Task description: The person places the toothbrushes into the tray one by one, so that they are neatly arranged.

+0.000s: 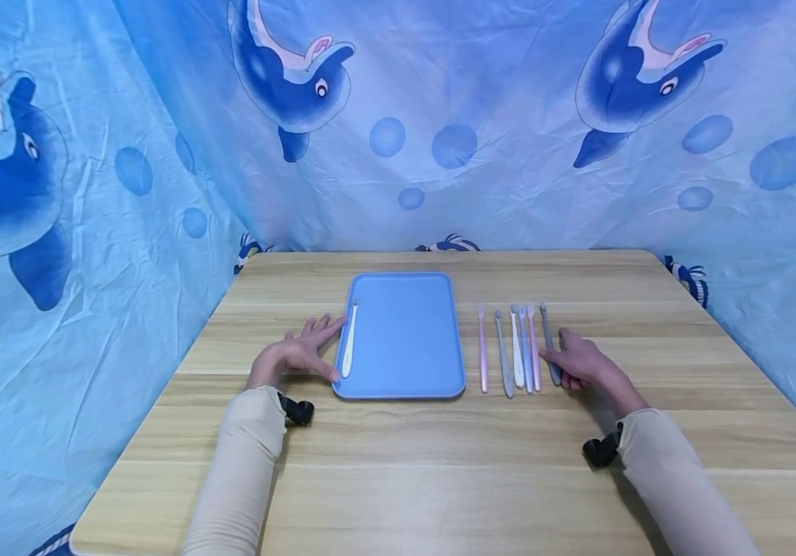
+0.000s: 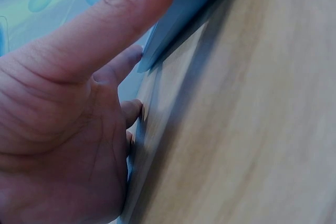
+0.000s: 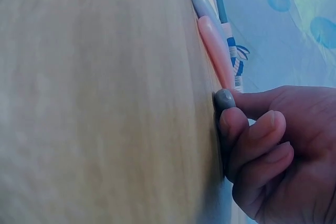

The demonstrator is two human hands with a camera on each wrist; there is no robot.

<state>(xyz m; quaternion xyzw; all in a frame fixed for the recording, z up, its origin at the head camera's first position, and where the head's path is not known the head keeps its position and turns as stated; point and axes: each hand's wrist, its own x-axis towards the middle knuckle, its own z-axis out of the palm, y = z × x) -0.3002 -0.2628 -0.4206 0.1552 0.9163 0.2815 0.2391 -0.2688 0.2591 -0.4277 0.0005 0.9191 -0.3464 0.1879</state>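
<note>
A blue tray point(image 1: 408, 336) lies on the wooden table with one white toothbrush point(image 1: 350, 344) along its left side. My left hand point(image 1: 298, 355) is at the tray's left edge, thumb and fingers spread, their tips right at the rim; in the left wrist view the thumb overlaps the tray point(image 2: 189, 9). To the right of the tray, my right hand point(image 1: 581, 361) pinches a dark grey toothbrush point(image 1: 548, 340) between thumb and fingers. The right wrist view shows the rounded handle end point(image 3: 224, 99) between them, low at the tabletop, beside a pink toothbrush point(image 3: 215, 48).
Between tray and right hand several toothbrushes lie roughly side by side: a pink one point(image 1: 482, 351), a grey one point(image 1: 504, 355), a white one point(image 1: 516, 351), a blue one point(image 1: 526, 351) and another pink one point(image 1: 534, 351). A blue dolphin-print curtain point(image 1: 411, 93) hangs behind the table point(image 1: 398, 479).
</note>
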